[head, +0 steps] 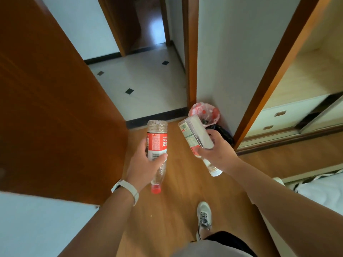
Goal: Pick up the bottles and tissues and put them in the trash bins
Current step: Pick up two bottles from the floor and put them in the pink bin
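— Left hand (146, 164)?
— Curled round a clear plastic bottle with red label and cap (157, 138).
— Right hand (217, 151)?
— Gripping a white-capped clear bottle (194, 134); a red-bagged trash bin (202, 108) and a black-bagged bin (223, 131) stand just beyond.

I stand on a wood floor (176, 210), brown door (55, 108) open at left, tiled hall (146, 84) ahead, wardrobe (289, 101) at right.

Two bottles, a red-capped bottle (157, 143) and a white-capped bottle (195, 135), two hands, left hand (145, 161) and right hand (216, 152), two bins, pink-bagged bin (199, 108) and black-bagged bin (224, 132), one sneaker (204, 217), one wristband (130, 188)
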Tool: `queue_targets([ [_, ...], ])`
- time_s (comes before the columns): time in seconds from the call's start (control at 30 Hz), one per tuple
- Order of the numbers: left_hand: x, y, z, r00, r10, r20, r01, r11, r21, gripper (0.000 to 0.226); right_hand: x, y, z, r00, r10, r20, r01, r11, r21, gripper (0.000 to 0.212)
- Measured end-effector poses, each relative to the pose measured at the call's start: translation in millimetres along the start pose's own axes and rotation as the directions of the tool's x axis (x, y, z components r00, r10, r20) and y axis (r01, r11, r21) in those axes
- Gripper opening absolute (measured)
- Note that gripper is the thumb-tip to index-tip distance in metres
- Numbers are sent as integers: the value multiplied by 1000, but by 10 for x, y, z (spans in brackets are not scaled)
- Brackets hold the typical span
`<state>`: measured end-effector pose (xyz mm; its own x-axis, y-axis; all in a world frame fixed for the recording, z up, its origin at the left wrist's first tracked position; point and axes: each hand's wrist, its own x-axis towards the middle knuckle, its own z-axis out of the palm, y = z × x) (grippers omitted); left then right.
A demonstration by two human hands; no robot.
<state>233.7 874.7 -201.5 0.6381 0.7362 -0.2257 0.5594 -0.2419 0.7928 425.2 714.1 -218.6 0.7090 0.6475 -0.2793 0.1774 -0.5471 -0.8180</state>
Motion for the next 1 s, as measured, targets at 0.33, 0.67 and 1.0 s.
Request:
queue_targets([
  [0.33,1180,746,313,999,38,-4,-38,997,70,77,1055,-13,-847,998,-41,-51,47,993,108,78],
  [0.67,2147,1065,512,991,99,93,-106,992,70,76,1677,110,-1216,983,83,-163,-68,993,93,77],
  [1.0,3693,1306,763,938,181,294,-180,983,-29,66,2678,85,-1323,912,284,-296,-279,959,59,81],
])
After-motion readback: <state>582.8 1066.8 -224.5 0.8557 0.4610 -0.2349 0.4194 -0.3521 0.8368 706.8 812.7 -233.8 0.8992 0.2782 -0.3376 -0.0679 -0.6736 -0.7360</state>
